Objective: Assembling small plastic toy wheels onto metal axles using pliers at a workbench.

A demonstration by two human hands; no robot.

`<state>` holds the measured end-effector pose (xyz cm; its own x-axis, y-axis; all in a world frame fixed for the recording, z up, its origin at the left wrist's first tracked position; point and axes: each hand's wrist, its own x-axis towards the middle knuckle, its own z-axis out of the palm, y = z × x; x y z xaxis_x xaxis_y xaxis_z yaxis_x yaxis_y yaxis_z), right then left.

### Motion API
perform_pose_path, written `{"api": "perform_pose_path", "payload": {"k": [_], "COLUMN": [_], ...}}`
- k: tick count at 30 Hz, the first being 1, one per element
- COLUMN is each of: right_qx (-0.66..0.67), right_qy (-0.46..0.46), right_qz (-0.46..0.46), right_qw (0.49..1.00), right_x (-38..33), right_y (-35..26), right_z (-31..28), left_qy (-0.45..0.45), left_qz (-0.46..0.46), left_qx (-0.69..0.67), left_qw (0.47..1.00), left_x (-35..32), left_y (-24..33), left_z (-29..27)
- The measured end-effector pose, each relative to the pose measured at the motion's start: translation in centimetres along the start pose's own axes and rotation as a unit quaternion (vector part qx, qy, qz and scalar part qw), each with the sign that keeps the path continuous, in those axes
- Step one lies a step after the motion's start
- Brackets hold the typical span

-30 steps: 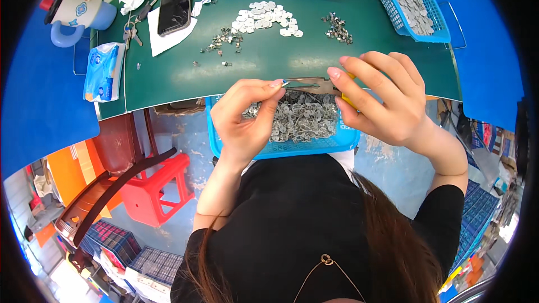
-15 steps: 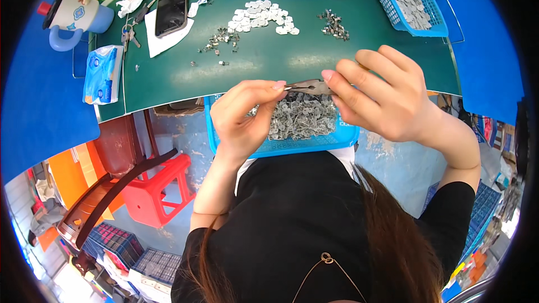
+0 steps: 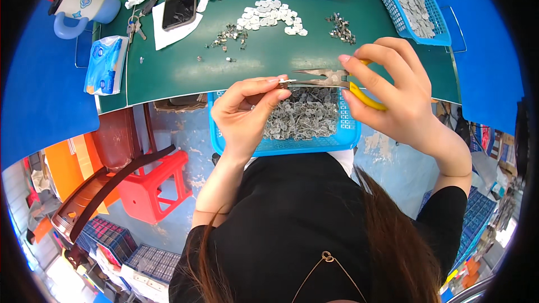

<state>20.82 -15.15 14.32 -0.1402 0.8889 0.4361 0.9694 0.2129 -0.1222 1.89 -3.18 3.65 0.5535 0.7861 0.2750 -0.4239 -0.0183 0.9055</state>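
fingertips (image 3: 283, 95) of the left hand (image 3: 242, 113) pinch a small white piece (image 3: 286, 81) at the parted pliers (image 3: 338, 79)

thumb and index finger of the left hand are nearly together, with only a narrow gap at their ends. the small white piece sits in that gap, level with the index tip and just above the thumb, and its end pokes out toward the right. its finer shape is too small to tell. the other left fingers curl behind the index finger.

the right hand (image 3: 397, 98) wraps loosely around the yellow handles of the pliers, thumb below and index finger above, fingers bent and set apart. the pliers lie almost level, their jaws spread in a narrow v. the upper jaw stands clear above the piece; the lower one reaches right up to it, though whether they touch cannot be told.

below both hands is a blue basket (image 3: 283, 147) heaped with metal parts (image 3: 303, 120). beyond them, on the green table (image 3: 168, 76), lie a pile of white pieces (image 3: 268, 14) and two small heaps of metal bits (image 3: 341, 29).
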Motion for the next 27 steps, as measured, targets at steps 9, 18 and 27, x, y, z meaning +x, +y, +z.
{"api": "perform_pose_path", "payload": {"k": [9, 18, 27], "right_qx": [-0.030, -0.096, -0.104], "right_qy": [0.022, 0.026, 0.021], "right_qz": [-0.038, -0.089, -0.125], "right_qw": [0.999, 0.991, 0.986], "right_x": [0.4, 0.9, 1.2], "right_y": [-0.5, -1.2, -1.3], "right_z": [0.7, 0.5, 0.6], "left_qy": [-0.001, -0.011, -0.008], "left_qz": [-0.003, 0.071, 0.122], "left_qx": [0.043, 0.141, 0.221], "left_qw": [0.999, 0.987, 0.968], "left_x": [-0.1, 0.1, 0.0], "left_y": [0.3, 0.3, 0.6], "left_z": [0.3, 0.2, 0.1]}}
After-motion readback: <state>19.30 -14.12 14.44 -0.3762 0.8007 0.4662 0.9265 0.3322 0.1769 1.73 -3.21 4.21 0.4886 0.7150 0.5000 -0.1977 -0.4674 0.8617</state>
